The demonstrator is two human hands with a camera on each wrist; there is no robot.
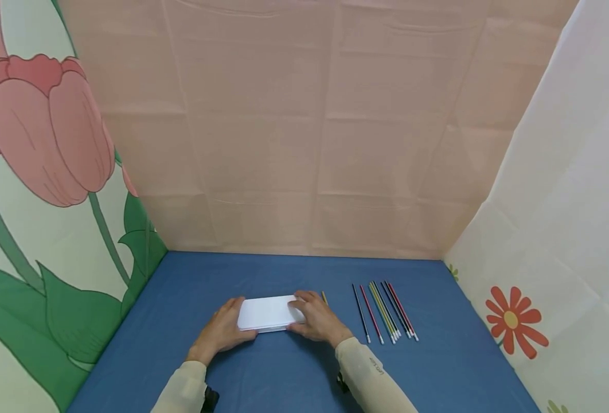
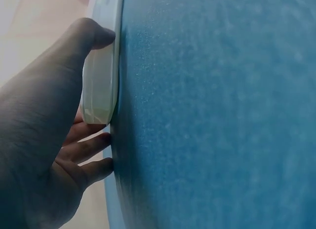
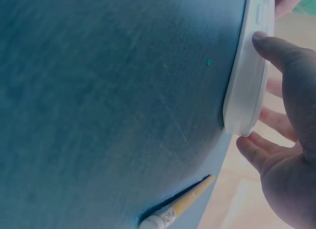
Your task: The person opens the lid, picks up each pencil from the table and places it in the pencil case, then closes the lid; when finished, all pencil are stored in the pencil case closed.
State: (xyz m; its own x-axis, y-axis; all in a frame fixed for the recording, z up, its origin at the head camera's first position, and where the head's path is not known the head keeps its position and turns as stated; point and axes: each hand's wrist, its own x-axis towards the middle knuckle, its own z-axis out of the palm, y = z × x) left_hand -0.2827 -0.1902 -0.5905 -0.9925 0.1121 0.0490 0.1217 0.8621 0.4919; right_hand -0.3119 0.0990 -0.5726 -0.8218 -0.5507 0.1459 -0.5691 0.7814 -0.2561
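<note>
A flat white plastic case (image 1: pixel 266 314) with rounded corners lies level on the blue cloth, its long side facing me. My left hand (image 1: pixel 225 328) grips its left end. In the left wrist view the thumb presses the near side of the case (image 2: pixel 100 88), the other fingers lying behind it. The right end is held by my right hand (image 1: pixel 319 319), with some fingers over the top and the thumb on the near side. A yellow pencil (image 3: pixel 190 199) with a white eraser lies beside this hand in the right wrist view; the head view shows only its tip.
To the right of the case, several pencils (image 1: pixel 378 307) in dark, red and yellow lie roughly side by side, white eraser ends toward me. Blue cloth (image 1: pixel 263 378) covers the table. A beige sheet (image 1: pixel 315 143) hangs behind, with flower-printed sheets at left and right.
</note>
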